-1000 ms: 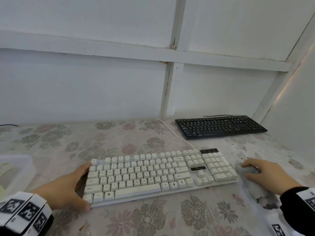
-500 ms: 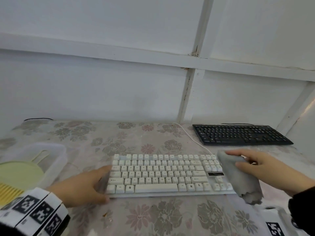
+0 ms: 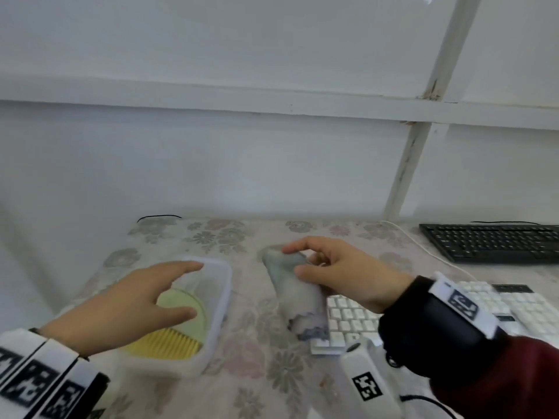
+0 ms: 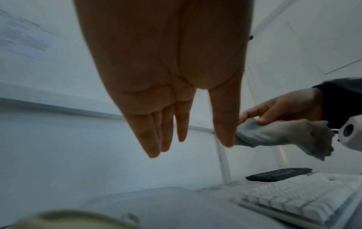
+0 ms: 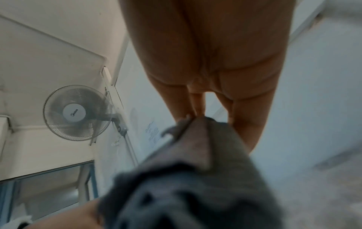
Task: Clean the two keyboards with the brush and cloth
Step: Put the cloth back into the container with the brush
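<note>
Head view: right hand (image 3: 344,276) pinches the grey cloth (image 3: 298,300) — left hand (image 3: 133,303), fingers straight and empty, hovers over the brush (image 3: 181,328) in the tub (image 3: 222,285) at 9 o'clock of the cloth.

Grey cloth (image 3: 298,300), yellow-green brush (image 3: 172,340), floral tablecloth (image 3: 257,367)

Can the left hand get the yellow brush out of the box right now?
Probably yes. The left hand hovers open right above the brush, which lies in the box with no lid on it. Nothing sits between them, and the right hand is off to the side, holding the cloth.
</note>
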{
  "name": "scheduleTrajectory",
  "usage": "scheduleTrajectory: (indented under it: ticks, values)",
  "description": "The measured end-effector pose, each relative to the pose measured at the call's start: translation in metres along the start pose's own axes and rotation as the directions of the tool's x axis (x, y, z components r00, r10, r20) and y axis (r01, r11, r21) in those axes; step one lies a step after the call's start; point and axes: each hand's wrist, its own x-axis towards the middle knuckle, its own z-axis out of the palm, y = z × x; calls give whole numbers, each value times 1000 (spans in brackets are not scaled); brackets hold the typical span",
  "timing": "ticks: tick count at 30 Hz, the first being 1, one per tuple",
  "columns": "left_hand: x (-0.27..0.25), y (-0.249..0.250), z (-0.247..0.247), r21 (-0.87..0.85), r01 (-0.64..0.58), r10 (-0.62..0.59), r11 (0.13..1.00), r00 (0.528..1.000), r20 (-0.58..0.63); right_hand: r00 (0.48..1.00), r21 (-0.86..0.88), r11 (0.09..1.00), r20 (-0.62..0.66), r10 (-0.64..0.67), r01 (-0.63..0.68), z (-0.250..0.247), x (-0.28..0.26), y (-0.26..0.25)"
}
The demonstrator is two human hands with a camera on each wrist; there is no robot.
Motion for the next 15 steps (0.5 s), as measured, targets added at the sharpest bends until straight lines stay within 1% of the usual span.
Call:
scheduleTrajectory:
  ticks: [2,3,5,7,8,10,12,13,15]
  values:
    - [-2,-18,-10,85,0,8,996,996,-84,1000,51,998,-12,27,-26,28,22,-12]
    - [-2,-26,-13,123,2,11,992,995,-104,999,67,997,-8,41,-40,41,32,-16]
    - [-3,-42,-16,172,45,-29,984,995,-93,997,100,992,12,78,-79,65,47,-24]
    - [-3,-56,-16,133,77,-70,988,996,-53,993,109,987,34,112,-115,84,58,-28]
    - [-3,-62,-16,91,86,-83,992,996,-36,992,80,989,38,119,-122,93,62,-29]
    - [-3,-71,-14,10,111,-110,994,994,-26,995,-81,992,27,99,-96,105,70,-27]
    - [-2,-74,-12,-36,131,-133,991,991,-34,996,-277,958,17,82,-74,113,75,-28]
    - [-1,-74,-10,-49,130,-132,990,990,-45,997,-346,936,14,73,-64,115,77,-28]
    - [0,-74,-8,-62,134,-139,989,988,-70,999,-420,907,11,47,-38,120,81,-28]
